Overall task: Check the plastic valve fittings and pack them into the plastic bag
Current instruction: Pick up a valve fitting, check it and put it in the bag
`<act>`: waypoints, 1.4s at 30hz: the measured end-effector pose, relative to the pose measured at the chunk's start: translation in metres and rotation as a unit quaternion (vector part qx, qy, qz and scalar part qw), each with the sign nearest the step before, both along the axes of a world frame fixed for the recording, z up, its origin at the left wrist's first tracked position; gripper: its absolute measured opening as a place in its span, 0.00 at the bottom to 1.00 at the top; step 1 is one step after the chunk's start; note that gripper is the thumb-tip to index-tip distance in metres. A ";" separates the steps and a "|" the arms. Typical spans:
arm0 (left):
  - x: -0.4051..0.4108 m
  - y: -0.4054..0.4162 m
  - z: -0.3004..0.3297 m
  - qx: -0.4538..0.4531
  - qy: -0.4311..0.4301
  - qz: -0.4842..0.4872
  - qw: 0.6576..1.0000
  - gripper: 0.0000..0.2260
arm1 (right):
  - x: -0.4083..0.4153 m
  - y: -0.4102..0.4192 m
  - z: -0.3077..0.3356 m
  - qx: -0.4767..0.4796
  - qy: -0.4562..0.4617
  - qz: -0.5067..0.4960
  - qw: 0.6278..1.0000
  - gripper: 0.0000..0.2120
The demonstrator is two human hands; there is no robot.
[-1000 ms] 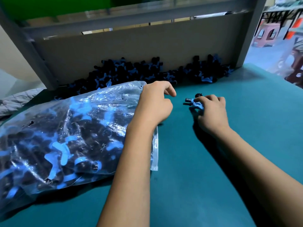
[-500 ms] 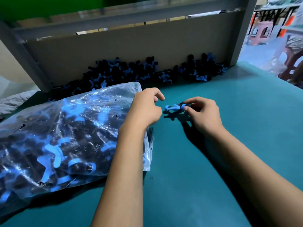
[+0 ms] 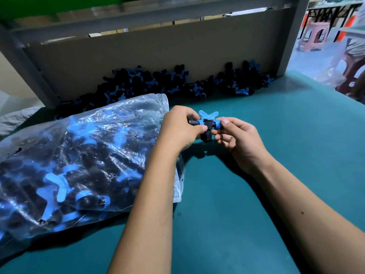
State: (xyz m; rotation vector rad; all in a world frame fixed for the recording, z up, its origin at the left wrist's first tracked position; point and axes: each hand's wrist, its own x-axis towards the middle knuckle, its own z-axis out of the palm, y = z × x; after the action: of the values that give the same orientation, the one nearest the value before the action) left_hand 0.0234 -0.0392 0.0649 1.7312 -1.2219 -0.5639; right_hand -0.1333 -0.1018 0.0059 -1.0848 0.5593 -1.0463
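Inspection step. At frame centre, left hand [image 3: 180, 129] and right hand [image 3: 238, 139] pinch opposite ends of one black-and-blue valve fitting [image 3: 207, 125], held above the teal table [image 3: 296, 135]. Next: if sound, into the nearly full plastic bag [image 3: 79, 165] at left, whose mouth needs opening.

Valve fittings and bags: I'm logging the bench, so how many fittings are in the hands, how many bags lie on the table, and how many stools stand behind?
Valve fitting held by left hand and right hand: 1
Plastic bag: 1
Pink stool: 1
Total: 3
The loose pile is too dense to count.
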 end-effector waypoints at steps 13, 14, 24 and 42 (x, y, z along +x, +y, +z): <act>0.007 0.013 0.014 -0.027 0.135 0.022 0.990 0.05 | -0.001 -0.003 -0.002 0.034 -0.038 -0.066 0.996 0.05; 0.007 0.014 0.015 -0.028 0.136 0.020 0.990 0.05 | -0.002 -0.003 -0.003 0.035 -0.042 -0.068 0.996 0.04; -0.003 0.013 0.009 0.002 0.099 -0.015 0.995 0.08 | 0.002 0.000 -0.006 -0.082 0.017 -0.019 0.996 0.05; 0.002 0.009 0.012 -0.048 0.120 0.076 0.989 0.08 | 0.013 0.007 -0.009 -0.140 0.108 -0.143 0.974 0.15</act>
State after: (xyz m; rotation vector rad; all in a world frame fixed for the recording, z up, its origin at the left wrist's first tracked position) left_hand 0.0257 -0.0301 0.0768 1.6078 -0.9248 -0.5922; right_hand -0.1199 -0.0947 -0.0034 -1.4061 0.7762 -1.2938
